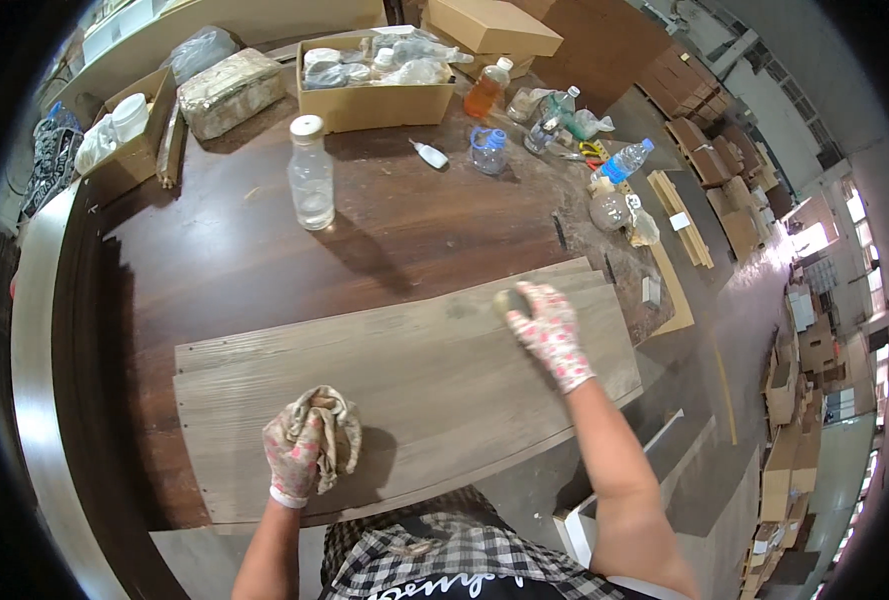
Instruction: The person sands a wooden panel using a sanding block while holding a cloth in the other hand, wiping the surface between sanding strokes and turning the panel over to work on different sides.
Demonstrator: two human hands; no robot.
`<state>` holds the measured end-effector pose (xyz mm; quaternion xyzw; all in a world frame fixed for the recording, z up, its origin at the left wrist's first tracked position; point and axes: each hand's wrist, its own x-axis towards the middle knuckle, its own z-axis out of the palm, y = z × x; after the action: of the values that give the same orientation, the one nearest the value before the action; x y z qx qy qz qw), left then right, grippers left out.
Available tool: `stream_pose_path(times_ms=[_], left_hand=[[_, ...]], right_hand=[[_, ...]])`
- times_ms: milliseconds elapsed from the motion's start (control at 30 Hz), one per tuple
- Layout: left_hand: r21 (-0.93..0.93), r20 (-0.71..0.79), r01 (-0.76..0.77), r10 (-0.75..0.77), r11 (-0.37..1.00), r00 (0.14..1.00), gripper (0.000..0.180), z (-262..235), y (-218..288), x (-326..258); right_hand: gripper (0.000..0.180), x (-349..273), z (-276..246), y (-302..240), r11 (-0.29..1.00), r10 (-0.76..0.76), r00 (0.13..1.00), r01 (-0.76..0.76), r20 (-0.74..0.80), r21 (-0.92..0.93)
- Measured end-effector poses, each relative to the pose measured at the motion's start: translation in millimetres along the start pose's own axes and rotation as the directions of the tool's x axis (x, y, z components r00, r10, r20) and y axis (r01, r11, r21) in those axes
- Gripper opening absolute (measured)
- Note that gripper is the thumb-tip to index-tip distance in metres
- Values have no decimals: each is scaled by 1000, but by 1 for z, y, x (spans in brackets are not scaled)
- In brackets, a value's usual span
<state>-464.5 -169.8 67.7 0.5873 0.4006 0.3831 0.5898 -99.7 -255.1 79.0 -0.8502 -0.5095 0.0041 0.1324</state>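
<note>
My left hand (291, 458), in a white glove with pink spots, is closed on a crumpled, stained rag (335, 430). Rag and hand are over the front left part of a grey-brown wood-grain board (435, 385). Toward the board's far right edge, my right hand (553, 338) wears a matching glove. Its fingers curl round a small, roundish olive-tan pad (505, 303), whose exact kind I cannot make out. The pad is at the board's surface. A second board edge (255, 340) shows just behind the first, so the boards seem stacked.
Beyond the boards, a clear bottle with a white cap (313, 185) stands on the dark brown table (225, 270). Farther back are a white squeeze bottle (430, 154), a blue-topped bottle (488, 152), an open carton (375, 112) and yellow-handled scissors (592, 150). Wooden strips (681, 220) lie right.
</note>
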Motion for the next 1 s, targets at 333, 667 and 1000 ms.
stream_pose_path(times_ms=[333,667,1000], left_hand=[[206,11,-120,120,971,993,19,172,-9,31],[69,-216,-30,44,997,975,22,186,-33,32],[113,-191,-44,65,993,979,23,174,-39,27]], right_hand=[[47,15,-29,81,979,-174,975,155,139,136],[39,36,-70,198,996,-72,993,66,96,62],[47,72,-79,345,968,246,935,-227,-256,104]])
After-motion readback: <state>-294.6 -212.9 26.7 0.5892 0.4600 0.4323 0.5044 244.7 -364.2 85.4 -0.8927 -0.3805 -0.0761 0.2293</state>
